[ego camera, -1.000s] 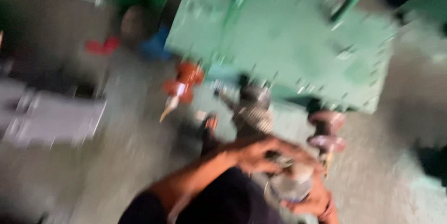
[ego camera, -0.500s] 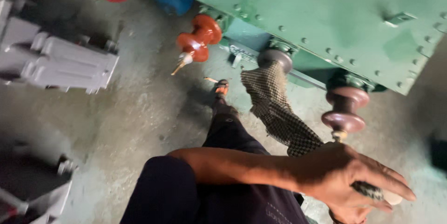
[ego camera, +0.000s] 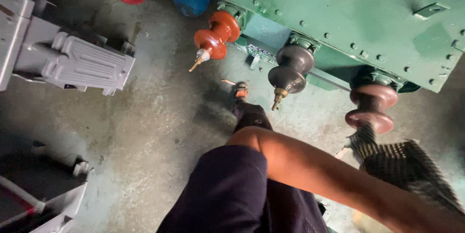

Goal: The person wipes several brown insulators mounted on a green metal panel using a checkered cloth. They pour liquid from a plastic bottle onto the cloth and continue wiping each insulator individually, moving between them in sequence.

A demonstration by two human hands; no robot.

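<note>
While a checked cloth drapes against the brown insulator, orange insulator and dark insulator look untouched; hands out of frame, grip unknowable.

A dark checked cloth drapes against the reddish-brown insulator.

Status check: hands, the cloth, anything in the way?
Both hands out of frame. Checkered cloth draped against the pinkish insulator. Forearm crosses the view. Nothing blocking.
</note>
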